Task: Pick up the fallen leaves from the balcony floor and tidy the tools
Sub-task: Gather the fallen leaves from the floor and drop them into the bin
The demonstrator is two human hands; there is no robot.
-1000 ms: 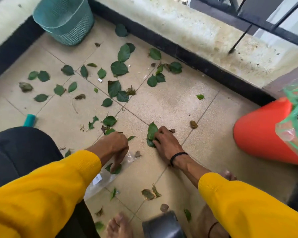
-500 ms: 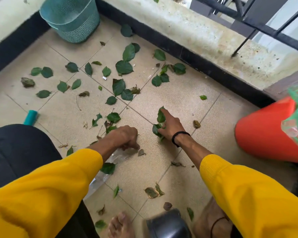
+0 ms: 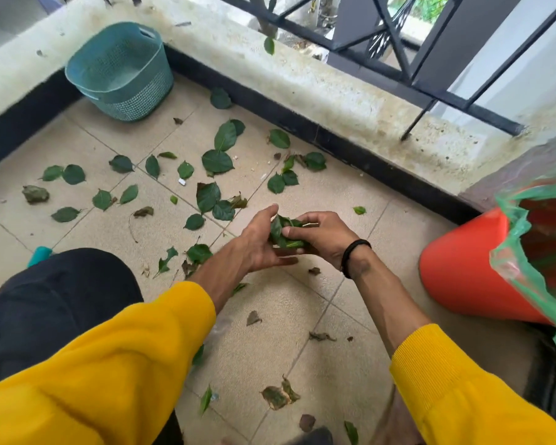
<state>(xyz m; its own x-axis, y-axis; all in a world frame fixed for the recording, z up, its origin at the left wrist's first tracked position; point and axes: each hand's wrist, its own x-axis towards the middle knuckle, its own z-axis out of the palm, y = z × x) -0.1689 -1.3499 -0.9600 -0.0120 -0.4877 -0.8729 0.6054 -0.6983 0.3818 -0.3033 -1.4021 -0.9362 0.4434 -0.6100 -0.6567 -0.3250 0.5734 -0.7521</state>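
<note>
You are now bringing both hands together above the tiled floor (image 3: 350, 303), where a second ago each was down on the tiles gathering leaves separately; that means you are consolidating two small pickups into one bundle, a sensible step before any trip to a bin. The bunch of leaves (image 3: 284, 232) is sitting between your palms, lifted clear of the floor. Your left hand (image 3: 260, 242) is cupping it from the left with the thumb raised over the top and the fingers reaching underneath, while your right hand (image 3: 321, 240) is curling round it from the right, thumb pressing the leaves in. Both wrists are angling inward, forearms converging in front of your knee. Most of the work is still lying ahead of you: loose leaves (image 3: 217, 160) are scattering across the tiles beyond your hands towards the teal basket (image 3: 122, 72) in the far corner, and several dry ones (image 3: 280, 395) are lying nearer to you. The orange bin (image 3: 456, 271) with its green liner is standing just to your right, and I judge it the likely place for this handful.
</note>
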